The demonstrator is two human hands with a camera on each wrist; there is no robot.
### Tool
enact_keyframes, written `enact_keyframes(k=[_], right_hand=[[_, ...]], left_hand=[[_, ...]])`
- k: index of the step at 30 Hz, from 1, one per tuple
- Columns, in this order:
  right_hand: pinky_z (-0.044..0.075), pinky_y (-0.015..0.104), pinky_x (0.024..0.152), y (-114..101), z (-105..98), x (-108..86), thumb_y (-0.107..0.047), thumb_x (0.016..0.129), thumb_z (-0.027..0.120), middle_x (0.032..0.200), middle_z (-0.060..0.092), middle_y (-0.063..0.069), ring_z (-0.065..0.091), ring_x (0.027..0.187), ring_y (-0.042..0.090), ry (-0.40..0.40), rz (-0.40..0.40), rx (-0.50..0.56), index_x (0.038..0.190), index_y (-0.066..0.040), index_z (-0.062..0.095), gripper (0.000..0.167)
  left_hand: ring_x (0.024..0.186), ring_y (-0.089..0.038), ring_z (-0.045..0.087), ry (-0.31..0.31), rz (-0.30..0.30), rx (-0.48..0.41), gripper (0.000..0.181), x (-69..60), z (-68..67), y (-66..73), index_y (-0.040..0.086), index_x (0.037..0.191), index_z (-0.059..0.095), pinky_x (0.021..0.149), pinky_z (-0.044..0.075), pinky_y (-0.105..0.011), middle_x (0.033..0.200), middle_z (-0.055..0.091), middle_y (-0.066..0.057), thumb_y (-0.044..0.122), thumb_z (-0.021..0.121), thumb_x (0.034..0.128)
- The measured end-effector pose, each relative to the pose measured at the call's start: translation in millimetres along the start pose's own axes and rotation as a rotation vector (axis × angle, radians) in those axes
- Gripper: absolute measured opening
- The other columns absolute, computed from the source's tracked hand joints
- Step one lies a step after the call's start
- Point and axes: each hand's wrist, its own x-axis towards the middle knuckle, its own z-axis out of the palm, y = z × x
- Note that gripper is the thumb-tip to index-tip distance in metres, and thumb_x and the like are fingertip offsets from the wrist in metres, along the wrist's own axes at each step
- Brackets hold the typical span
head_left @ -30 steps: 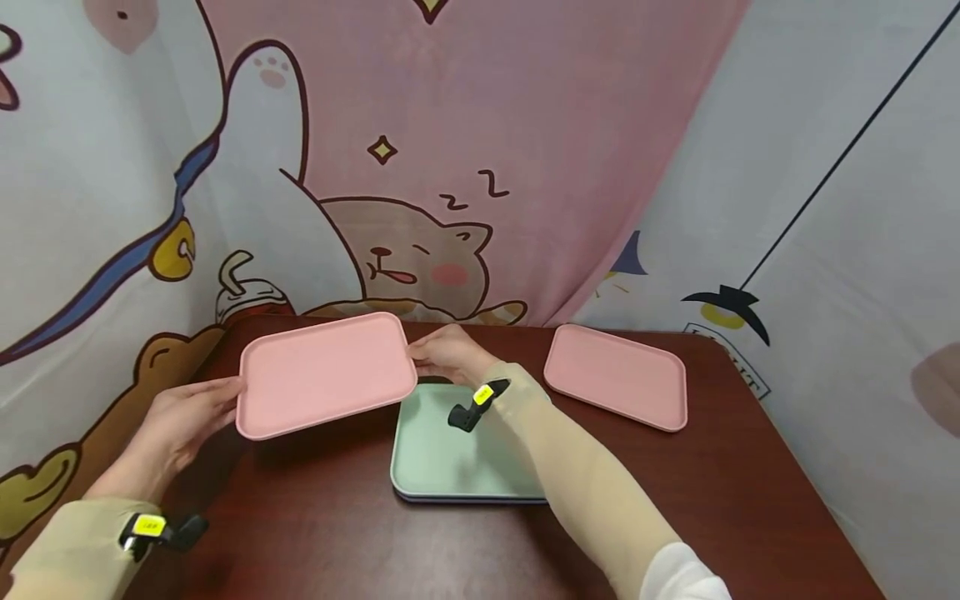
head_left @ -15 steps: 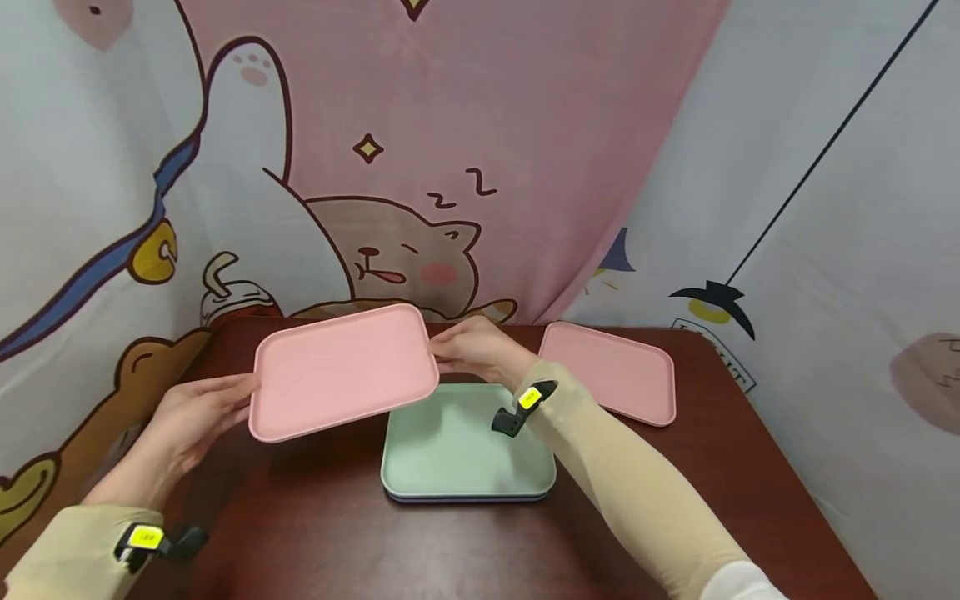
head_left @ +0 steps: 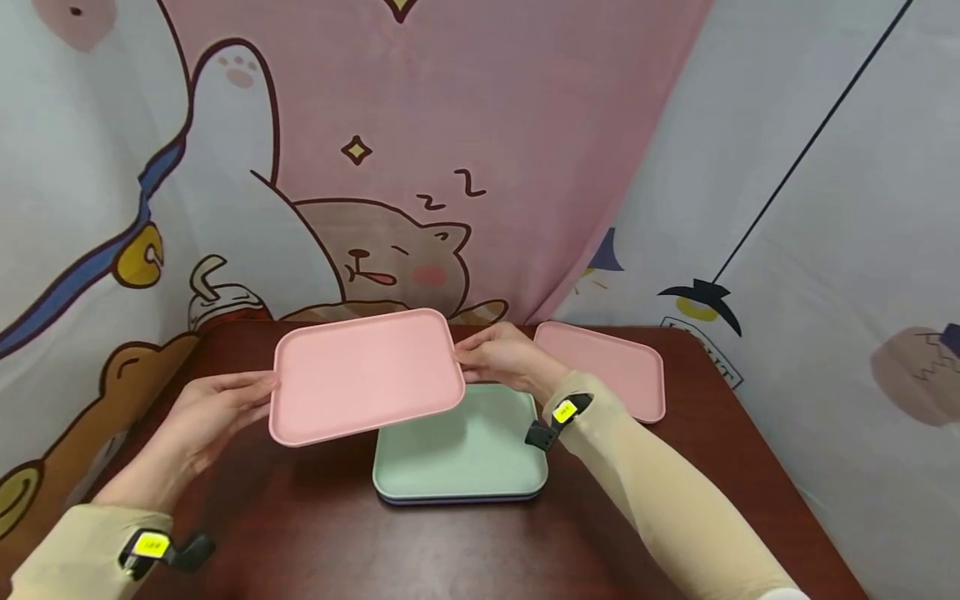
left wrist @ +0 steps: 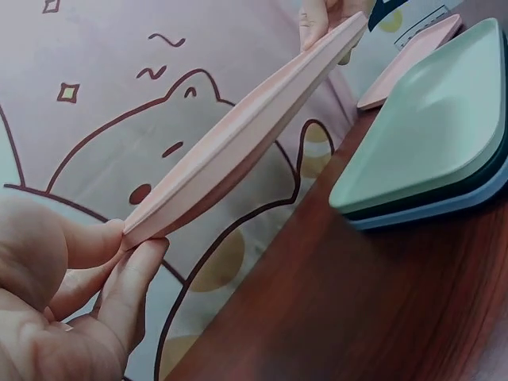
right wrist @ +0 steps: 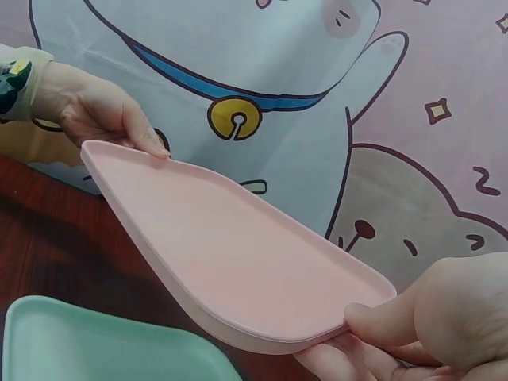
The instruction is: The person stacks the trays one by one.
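Note:
A pink rectangular tray [head_left: 367, 375] with rounded corners hangs in the air, tilted, between both hands. My left hand [head_left: 217, 417] pinches its left edge, thumb above and fingers below, as the left wrist view shows. On its right edge my right hand [head_left: 510, 358] has the same kind of pinch. Partly under the held tray, a larger green tray [head_left: 465, 450] lies on a stack, with dark and blue trays [left wrist: 444, 208] showing beneath it in the left wrist view. The held tray is apart from the stack.
A second pink tray [head_left: 600, 362] lies on the table at the back right, partly hidden by the right arm. The dark red wooden table [head_left: 450, 550] ends at the back against a cartoon-printed curtain [head_left: 525, 125].
Both hands have carried the pink tray to the right in view, so it now overlaps the green tray more. The view has also turned slightly; the stack and second pink tray stay put.

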Motion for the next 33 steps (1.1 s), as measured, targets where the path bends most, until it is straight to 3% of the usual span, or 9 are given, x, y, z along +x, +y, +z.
enact_keyframes(k=[16,33], right_hand=[[0.066,0.037,0.081,15,-29,-41.5,0.011,0.101,0.061,0.099,0.074,0.017,0.074,0.087,0.021,-0.002,-0.066,0.019,0.126,0.023,0.060,0.028],[0.066,0.035,0.080,22,-55,-75.2,0.014,0.098,0.058,0.095,0.072,0.011,0.072,0.086,0.018,0.006,-0.113,0.033,0.125,0.027,0.056,0.029]], left_hand=[[0.098,-0.012,0.074,-0.077,0.023,-0.017,0.056,4.1,33.9,8.3,-0.021,0.143,0.050,0.088,0.063,-0.033,0.110,0.074,0.000,0.012,0.072,0.1031],[0.097,-0.013,0.074,-0.114,-0.011,0.036,0.052,12.7,69.6,17.7,-0.020,0.143,0.051,0.088,0.063,-0.035,0.119,0.072,-0.013,0.011,0.069,0.1048]])
